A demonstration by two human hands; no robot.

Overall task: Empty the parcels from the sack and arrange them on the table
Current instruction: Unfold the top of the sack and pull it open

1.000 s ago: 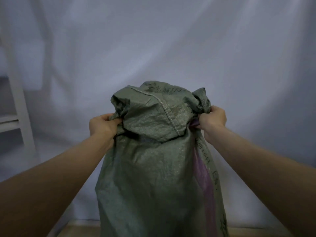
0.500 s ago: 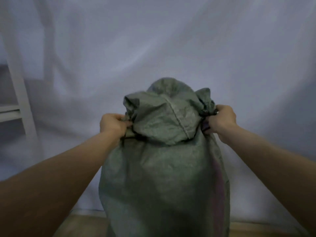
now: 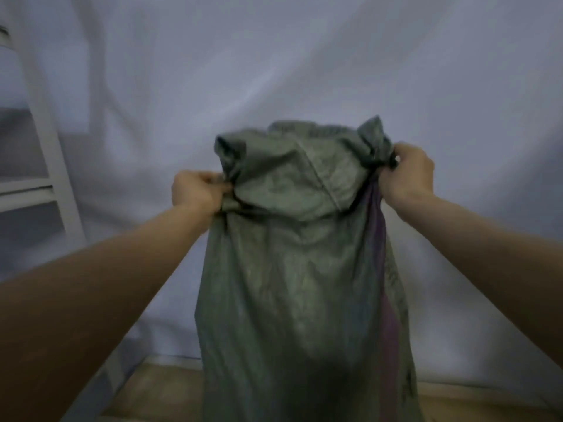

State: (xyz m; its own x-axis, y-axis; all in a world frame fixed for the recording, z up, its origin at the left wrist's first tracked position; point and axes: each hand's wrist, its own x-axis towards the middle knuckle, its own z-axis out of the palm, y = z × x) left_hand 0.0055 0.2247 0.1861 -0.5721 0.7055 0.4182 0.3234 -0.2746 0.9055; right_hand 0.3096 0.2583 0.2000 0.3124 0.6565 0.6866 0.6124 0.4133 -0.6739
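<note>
Green woven sack (image 3: 292, 269) held up, bottom end topmost, over the wooden desk (image 3: 158, 391). Left hand (image 3: 198, 190) and right hand (image 3: 406, 172) each grip a bunched corner, fingers curled tight; the right has risen since a moment ago, tilting the sack. No parcels visible; probably being shaken out below

Tall grey-green woven plastic sack (image 3: 292, 284) filling the middle between both arms, white draped cloth backdrop (image 3: 304, 71) close behind, white shelf frame (image 3: 51, 153) far left, open room either side of sack
</note>
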